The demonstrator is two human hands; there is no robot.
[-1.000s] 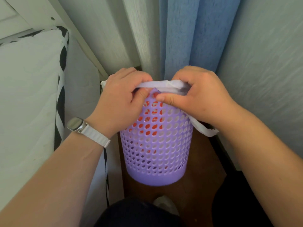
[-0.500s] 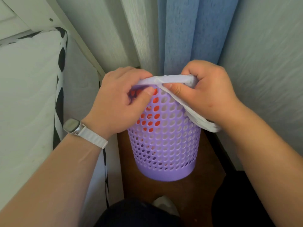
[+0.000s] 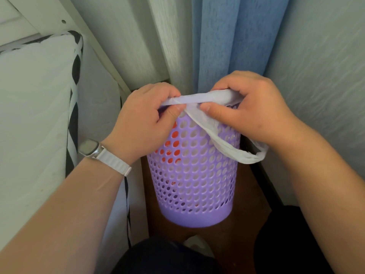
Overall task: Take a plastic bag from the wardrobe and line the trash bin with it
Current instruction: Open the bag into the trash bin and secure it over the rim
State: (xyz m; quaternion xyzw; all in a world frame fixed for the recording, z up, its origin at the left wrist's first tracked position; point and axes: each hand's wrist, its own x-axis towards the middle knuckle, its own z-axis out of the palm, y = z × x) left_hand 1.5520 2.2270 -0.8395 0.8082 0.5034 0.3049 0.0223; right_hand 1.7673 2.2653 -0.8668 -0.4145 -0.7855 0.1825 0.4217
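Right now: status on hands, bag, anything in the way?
Left hand, right hand both grip bag edge, stretched between them at bin rim. One bag handle hangs loose by right wrist. Curtain close behind bin, nothing blocking.

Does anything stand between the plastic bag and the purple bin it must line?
Nothing visible does. The left hand and right hand grip the bag at the bin's top edge.

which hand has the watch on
The left hand: a white-strapped watch sits on its wrist. The right hand has a bare wrist. Both grip the bag over the bin.
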